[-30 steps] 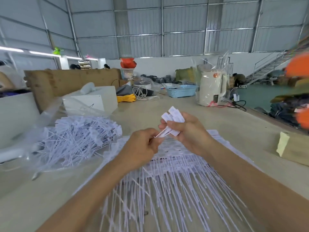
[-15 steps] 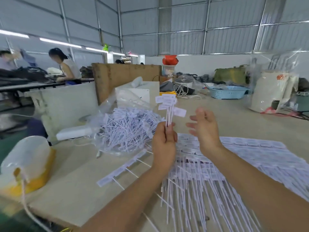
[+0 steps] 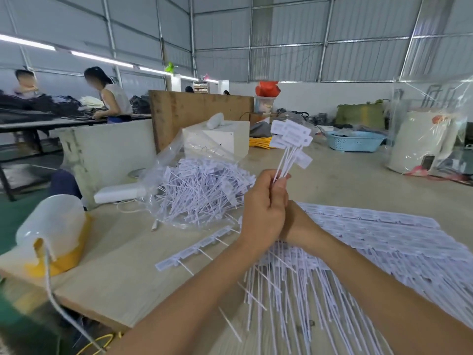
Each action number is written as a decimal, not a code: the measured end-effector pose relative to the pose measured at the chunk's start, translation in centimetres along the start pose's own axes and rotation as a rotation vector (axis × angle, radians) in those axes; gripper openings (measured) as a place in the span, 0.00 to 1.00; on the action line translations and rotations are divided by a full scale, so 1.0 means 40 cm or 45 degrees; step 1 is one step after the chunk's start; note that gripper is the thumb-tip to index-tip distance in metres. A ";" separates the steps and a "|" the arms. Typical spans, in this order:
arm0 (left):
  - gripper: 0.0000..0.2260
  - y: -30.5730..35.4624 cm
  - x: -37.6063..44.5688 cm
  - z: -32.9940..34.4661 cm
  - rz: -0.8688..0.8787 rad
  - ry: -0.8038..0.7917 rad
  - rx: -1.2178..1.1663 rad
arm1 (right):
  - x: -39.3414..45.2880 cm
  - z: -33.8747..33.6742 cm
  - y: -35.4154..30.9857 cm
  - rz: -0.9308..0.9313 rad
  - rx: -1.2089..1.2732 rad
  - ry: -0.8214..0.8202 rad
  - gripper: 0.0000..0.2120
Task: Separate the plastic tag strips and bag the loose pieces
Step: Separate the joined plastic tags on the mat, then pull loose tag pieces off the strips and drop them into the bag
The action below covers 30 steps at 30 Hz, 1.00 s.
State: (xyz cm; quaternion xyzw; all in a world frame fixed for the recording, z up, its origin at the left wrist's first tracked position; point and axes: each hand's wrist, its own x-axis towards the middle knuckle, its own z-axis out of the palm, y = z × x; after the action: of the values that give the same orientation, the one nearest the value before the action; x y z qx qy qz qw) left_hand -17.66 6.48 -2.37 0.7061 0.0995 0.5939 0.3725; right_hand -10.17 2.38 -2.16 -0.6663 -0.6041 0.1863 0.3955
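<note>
At the left edge of the bench [image 3: 122,272] lay a white and yellow hard hat [image 3: 55,234]. Further right, an open clear plastic bag [image 3: 179,160] held a heap of loose tags [image 3: 202,190], already separated. Just in front of the bag lay a short tag strip [image 3: 194,248], flat on the bench, its flags joined in a row.

The left hand [image 3: 263,213] was raised above the bench with its fingers curled around the stems of a small bunch of separated tags [image 3: 291,139], flags uppermost. The right hand [image 3: 298,224] sat directly behind and below the left hand, largely hidden; whether it gripped anything could not be told. To the right, a large stack of unseparated tag strips [image 3: 371,242] covered the bench, stems pointing toward the person.

By appearance, the tags were light, thin and springy. The stems would flex and slip if held loosely, so the bunch was best gripped low on the stems. Strips should be held at the flag row, where the joints would likely snap apart.
</note>
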 end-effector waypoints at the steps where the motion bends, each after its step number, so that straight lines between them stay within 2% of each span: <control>1: 0.07 0.013 0.006 -0.004 -0.021 0.016 -0.050 | -0.002 -0.001 0.001 0.014 0.052 0.023 0.11; 5: 0.10 0.032 0.078 -0.061 -0.098 0.241 -0.132 | -0.016 0.000 0.011 0.052 0.139 -0.003 0.09; 9: 0.09 -0.054 0.141 -0.205 0.009 0.312 0.415 | -0.020 -0.008 0.017 0.047 0.016 -0.039 0.06; 12: 0.11 -0.154 0.157 -0.306 -0.031 0.149 0.942 | -0.006 -0.005 0.019 0.061 -0.046 -0.053 0.05; 16: 0.17 -0.240 0.165 -0.381 -0.118 -0.421 1.645 | 0.012 0.003 0.020 0.070 -0.124 -0.096 0.05; 18: 0.21 -0.254 0.170 -0.378 -0.104 -0.563 1.751 | 0.016 0.001 0.023 0.072 -0.135 -0.122 0.06; 23: 0.25 -0.253 0.222 -0.325 0.183 -0.583 1.872 | 0.022 -0.001 0.037 0.067 -0.094 -0.152 0.07; 25: 0.22 -0.248 0.240 -0.304 0.091 -0.652 1.936 | 0.021 0.002 0.046 0.069 -0.068 -0.137 0.07; 28: 0.19 -0.246 0.249 -0.284 -0.229 -0.840 2.001 | 0.018 0.005 0.055 0.074 -0.043 -0.121 0.06; 30: 0.19 -0.229 0.246 -0.276 -0.304 -0.846 2.006 | 0.016 0.006 0.057 0.067 -0.028 -0.121 0.07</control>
State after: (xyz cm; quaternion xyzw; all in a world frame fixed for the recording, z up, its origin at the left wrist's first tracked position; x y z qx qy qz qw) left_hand -22.28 23.17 -0.58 0.8806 0.4418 0.0713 -0.1559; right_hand -8.71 3.17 -3.89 -0.6766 -0.6065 0.2213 0.3541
